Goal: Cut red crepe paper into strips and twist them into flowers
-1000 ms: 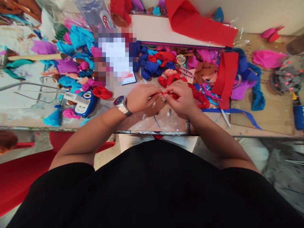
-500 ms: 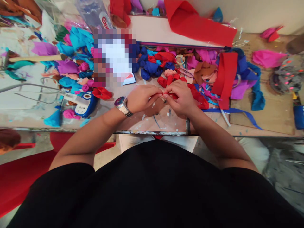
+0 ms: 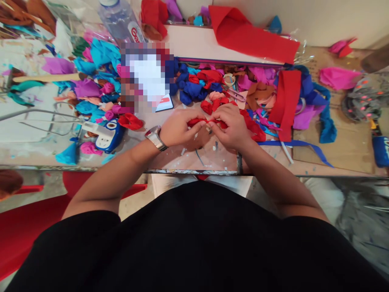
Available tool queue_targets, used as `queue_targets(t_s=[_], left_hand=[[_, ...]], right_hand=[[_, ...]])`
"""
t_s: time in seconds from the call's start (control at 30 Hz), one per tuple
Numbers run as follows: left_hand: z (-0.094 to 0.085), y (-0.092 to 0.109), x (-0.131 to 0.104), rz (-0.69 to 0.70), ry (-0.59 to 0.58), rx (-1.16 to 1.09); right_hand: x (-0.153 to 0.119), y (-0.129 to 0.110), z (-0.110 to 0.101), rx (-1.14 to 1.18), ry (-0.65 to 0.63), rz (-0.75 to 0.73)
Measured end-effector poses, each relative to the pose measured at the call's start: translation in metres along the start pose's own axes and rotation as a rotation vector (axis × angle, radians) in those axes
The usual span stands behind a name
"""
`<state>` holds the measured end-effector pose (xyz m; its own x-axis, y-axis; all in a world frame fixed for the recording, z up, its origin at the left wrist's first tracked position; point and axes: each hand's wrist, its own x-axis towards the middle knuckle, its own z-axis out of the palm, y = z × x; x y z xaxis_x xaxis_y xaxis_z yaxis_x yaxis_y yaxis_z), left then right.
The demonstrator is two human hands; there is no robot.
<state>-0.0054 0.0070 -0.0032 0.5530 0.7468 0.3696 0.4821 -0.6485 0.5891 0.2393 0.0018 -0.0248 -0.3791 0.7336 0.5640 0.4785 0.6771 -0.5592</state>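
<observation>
Both hands meet over the near middle of the table, pinching a small piece of red crepe paper (image 3: pixel 196 121). My left hand (image 3: pixel 176 129), with a metal watch (image 3: pixel 156 138) on the wrist, is closed on the paper's left part. My right hand (image 3: pixel 232 127) pinches it from the other side, fingertips against those of the left. Part of the paper is hidden by the fingers. Just behind the right hand lie red crumpled paper pieces (image 3: pixel 254 129) and a pale pink snap-blade cutter (image 3: pixel 236 95).
Crumpled blue paper (image 3: pixel 193 92) and a phone (image 3: pixel 164 103), largely pixelated, lie beyond my hands. To the left are a blue and white power strip (image 3: pixel 107 137) and a plastic bottle (image 3: pixel 120 20). A red strip (image 3: pixel 285 105) and cardboard (image 3: pixel 343 152) lie right. The table edge (image 3: pixel 194 172) is close.
My left fingers have shifted slightly, and more red paper now shows between the hands. The whole view has moved a little, so the table sits slightly lower.
</observation>
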Motion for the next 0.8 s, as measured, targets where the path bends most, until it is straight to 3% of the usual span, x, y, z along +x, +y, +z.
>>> queue_targets(t_s=[0.37, 0.6, 0.8], left_hand=[[-0.0061, -0.0062, 0.0017, -0.063, 0.05, -0.036], [-0.0084, -0.0017, 0.0048, -0.018, -0.147, -0.086], [-0.0099, 0.0002, 0.0052, -0.074, -0.198, -0.071]], right_hand=[[0.0035, 0.0028, -0.007, -0.013, 0.055, 0.07], [0.0017, -0.0002, -0.0016, -0.006, 0.042, 0.034], [0.0017, -0.0008, -0.0052, 0.021, -0.045, 0.059]])
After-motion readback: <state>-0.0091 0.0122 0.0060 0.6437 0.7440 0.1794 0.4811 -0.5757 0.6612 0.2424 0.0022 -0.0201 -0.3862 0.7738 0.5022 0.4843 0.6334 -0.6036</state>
